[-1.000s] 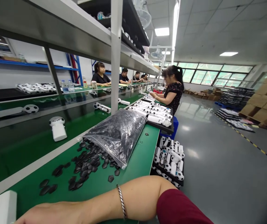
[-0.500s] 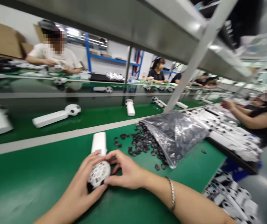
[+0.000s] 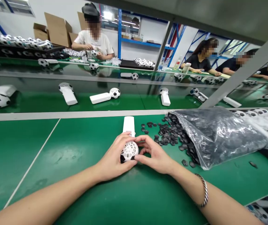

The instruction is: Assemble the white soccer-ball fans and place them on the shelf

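Note:
A white handheld fan (image 3: 129,150) with a round, football-patterned head lies on the green worktop, its handle pointing away from me. My left hand (image 3: 115,157) is wrapped around the left side of the head, thumb along the near edge. With thumb and fingertips, my right hand (image 3: 156,156) grips the head's right side; a black patch shows by that thumb, and I cannot tell whether it is loose. Right of the fan, small black pentagon pieces (image 3: 168,134) spill from a clear plastic bag (image 3: 223,137).
Beyond the pale strip (image 3: 89,115), several similar fans, one of them a white fan (image 3: 165,97), lie on a green surface. A slanted metal post (image 3: 244,70) rises at the right. A co-worker in a white shirt (image 3: 102,42) handles a ball-shaped part opposite.
My view has swung left and levelled, so the hands and fan appear further right. Both hands keep the same hold on the fan's head.

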### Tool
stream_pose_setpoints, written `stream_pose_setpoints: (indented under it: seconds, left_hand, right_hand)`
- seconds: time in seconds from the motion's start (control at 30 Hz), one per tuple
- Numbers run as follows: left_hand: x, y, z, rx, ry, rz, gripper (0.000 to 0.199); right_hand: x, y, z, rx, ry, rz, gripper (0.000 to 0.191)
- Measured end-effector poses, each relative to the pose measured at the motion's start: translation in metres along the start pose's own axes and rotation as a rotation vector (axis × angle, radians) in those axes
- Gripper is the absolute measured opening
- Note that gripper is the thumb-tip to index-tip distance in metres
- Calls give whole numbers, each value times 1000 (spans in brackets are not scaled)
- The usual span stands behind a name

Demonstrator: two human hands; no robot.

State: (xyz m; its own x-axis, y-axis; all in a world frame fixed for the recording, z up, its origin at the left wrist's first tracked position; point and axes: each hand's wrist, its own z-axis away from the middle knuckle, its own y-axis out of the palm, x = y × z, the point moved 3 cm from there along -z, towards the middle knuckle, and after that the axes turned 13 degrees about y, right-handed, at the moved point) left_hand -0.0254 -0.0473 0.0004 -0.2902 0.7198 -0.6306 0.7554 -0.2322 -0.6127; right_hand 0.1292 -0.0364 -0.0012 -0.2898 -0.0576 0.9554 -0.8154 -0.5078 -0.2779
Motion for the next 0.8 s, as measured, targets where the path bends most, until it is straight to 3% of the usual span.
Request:
stream_pose_setpoints:
  seconds: [0.53, 0.6, 0.73, 0.8]
  left_hand:
    - [-2, 0, -7, -40, -32, -9, 44]
    - [-2, 0, -7, -60, -29, 0, 44]
    - [0, 2, -5, -108, 11, 28, 47]
    - [1, 3, -4, -111, 27, 47, 47]
  right_hand:
    - [0, -2, -7, -25, 2, 43, 31]
    - [0, -11, -11, -99, -45, 170, 27]
    - [-11, -36, -20, -434, -81, 700, 28]
    - [-21, -43, -24, -471, -42, 908, 31]
